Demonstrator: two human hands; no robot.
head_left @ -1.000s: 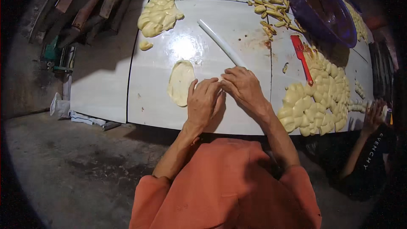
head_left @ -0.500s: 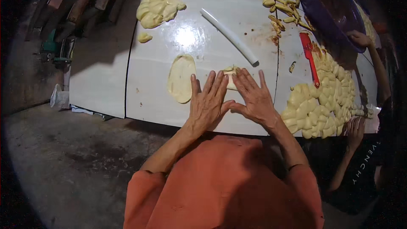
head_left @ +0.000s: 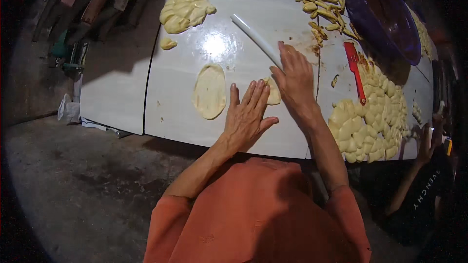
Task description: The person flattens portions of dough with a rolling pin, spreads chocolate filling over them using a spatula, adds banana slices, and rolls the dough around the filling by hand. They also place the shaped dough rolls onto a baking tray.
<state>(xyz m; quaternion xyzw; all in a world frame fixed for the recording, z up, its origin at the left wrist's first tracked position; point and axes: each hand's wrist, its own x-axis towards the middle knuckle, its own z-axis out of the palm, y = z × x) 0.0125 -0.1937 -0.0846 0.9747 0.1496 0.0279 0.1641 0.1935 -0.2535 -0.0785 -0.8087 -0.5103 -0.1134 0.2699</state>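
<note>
The left hand (head_left: pixel 248 114) lies flat and open, fingers spread, on a glossy white table (head_left: pixel 122 92) made of smooth panels with dark seams. Its fingertips touch a small piece of pale dough (head_left: pixel 274 92) that shows between the two hands. The right hand (head_left: pixel 295 80) is also open, palm down over the far side of that dough, its fingertips at the near end of a white pipe (head_left: pixel 253 39), a smooth round tube lying slantwise on the table; whether it grips the pipe cannot be told.

Just left of the left hand lies a flattened oval (head_left: pixel 210 90) of soft, matt yellow dough. Farther up sits a lumpy dough heap (head_left: pixel 186 6), with a small lump (head_left: pixel 168 44) beside it. To the right, many folded pastries (head_left: pixel 368 122) lie packed together. A red scraper (head_left: pixel 354 68) rests beside them, near a deep blue basin (head_left: pixel 385 17) and a scatter of peeled banana pieces (head_left: pixel 324 2).

A lamp glares off the tabletop. The floor (head_left: pixel 73 190) below is rough grey concrete, and rusty brown planks (head_left: pixel 97 0) lean in the dark corner. Another person's arm (head_left: pixel 421 151) shows at the right edge.
</note>
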